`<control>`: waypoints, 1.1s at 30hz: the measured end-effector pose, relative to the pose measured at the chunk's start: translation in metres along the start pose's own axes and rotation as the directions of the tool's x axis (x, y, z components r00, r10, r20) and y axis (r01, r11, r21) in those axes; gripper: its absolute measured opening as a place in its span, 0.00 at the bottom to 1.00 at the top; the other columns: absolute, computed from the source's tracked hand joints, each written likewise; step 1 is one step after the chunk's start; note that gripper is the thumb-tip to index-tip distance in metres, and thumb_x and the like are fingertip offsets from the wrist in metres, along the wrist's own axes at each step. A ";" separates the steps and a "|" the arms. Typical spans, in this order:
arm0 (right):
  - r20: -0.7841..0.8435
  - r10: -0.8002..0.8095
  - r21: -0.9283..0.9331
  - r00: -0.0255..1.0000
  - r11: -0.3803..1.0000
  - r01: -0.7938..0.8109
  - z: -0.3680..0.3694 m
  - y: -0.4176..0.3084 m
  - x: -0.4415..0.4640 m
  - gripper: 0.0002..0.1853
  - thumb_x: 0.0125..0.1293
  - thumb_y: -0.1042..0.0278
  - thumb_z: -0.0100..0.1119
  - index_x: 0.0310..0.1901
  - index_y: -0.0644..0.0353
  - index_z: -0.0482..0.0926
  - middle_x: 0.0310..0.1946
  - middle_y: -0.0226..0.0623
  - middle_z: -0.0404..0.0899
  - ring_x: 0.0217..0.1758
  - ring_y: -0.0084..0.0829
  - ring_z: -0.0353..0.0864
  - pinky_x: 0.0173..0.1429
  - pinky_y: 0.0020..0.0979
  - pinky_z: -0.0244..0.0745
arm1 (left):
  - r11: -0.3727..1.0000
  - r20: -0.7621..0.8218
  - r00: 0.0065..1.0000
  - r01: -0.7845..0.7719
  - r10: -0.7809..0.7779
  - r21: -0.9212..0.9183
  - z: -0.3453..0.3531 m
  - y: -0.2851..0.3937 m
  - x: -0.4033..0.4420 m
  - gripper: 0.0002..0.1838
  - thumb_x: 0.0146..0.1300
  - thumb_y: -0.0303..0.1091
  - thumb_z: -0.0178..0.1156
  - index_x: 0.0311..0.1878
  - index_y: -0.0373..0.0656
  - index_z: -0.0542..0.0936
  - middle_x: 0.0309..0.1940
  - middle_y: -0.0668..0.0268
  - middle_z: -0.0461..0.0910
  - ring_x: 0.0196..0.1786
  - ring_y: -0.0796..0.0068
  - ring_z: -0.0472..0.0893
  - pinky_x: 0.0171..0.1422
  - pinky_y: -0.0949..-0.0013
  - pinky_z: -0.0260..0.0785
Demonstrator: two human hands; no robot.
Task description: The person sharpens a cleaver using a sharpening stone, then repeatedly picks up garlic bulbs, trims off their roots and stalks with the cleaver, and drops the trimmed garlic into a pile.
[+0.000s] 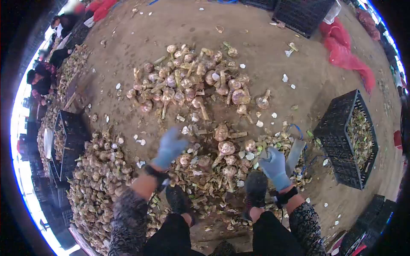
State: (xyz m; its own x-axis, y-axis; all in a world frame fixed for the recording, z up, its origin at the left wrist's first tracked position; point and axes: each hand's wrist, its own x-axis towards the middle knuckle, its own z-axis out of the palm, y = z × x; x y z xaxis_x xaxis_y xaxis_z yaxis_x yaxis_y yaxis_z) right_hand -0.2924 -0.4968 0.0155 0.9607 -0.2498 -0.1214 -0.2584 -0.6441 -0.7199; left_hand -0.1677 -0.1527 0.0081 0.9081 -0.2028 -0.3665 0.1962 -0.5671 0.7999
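Note:
My left hand (170, 148), in a light blue-grey glove, is smeared by motion above the ground between my feet and the garlic pile; its fingers do not show clearly. My gloved right hand (275, 167) is closed, fingers curled, above the trimmings by my right shoe. What it holds, if anything, I cannot make out. Beside it stands a flat grey strip (295, 156), like a blade or board. Between my hands lie several garlic bulbs (226, 148) with stems, among scraps of skin. Farther ahead is a heap of untrimmed garlic (188, 79).
At left spreads a large pile of trimmed garlic bulbs (100, 183), beside a black crate (72, 136). A black crate (344, 141) of trimmings stands at right. Red mesh sacks (346, 55) and another black crate (303, 15) lie at the back. Other people (40, 81) sit far left.

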 end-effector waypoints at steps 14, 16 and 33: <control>0.275 0.094 0.080 0.957 0.989 -0.121 0.014 0.004 -0.031 0.17 0.43 0.60 0.65 0.32 0.62 0.74 0.24 0.45 0.76 0.29 0.46 0.78 0.34 0.37 0.71 | 0.799 0.324 0.934 -0.078 -0.150 0.596 0.086 0.040 0.039 0.28 0.55 0.53 0.59 0.53 0.43 0.76 0.52 0.51 0.75 0.52 0.52 0.77 0.56 0.56 0.69; 0.280 0.096 0.090 0.955 0.988 -0.126 0.021 0.007 -0.035 0.18 0.43 0.60 0.65 0.33 0.63 0.74 0.24 0.46 0.77 0.29 0.46 0.78 0.35 0.37 0.72 | 0.752 0.130 0.955 0.122 -0.267 0.647 0.101 0.032 0.031 0.22 0.55 0.49 0.59 0.46 0.42 0.78 0.48 0.51 0.78 0.51 0.53 0.78 0.56 0.56 0.69; 0.371 -0.154 -0.044 0.916 0.982 0.183 0.032 -0.075 -0.038 0.12 0.46 0.59 0.59 0.30 0.55 0.73 0.26 0.41 0.75 0.33 0.49 0.77 0.36 0.44 0.71 | 0.668 0.326 0.875 -0.485 0.359 0.564 0.074 0.053 -0.075 0.08 0.56 0.38 0.56 0.34 0.47 0.81 0.27 0.58 0.81 0.31 0.53 0.80 0.34 0.56 0.72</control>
State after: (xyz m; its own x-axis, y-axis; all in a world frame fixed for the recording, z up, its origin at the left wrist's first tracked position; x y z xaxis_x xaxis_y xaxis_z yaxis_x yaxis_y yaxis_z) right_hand -0.3068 -0.4160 0.0521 0.9573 0.1383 -0.2540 -0.0829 -0.7102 -0.6991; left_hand -0.2528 -0.2267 0.0425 0.7439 -0.6412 -0.1883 -0.5178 -0.7311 0.4442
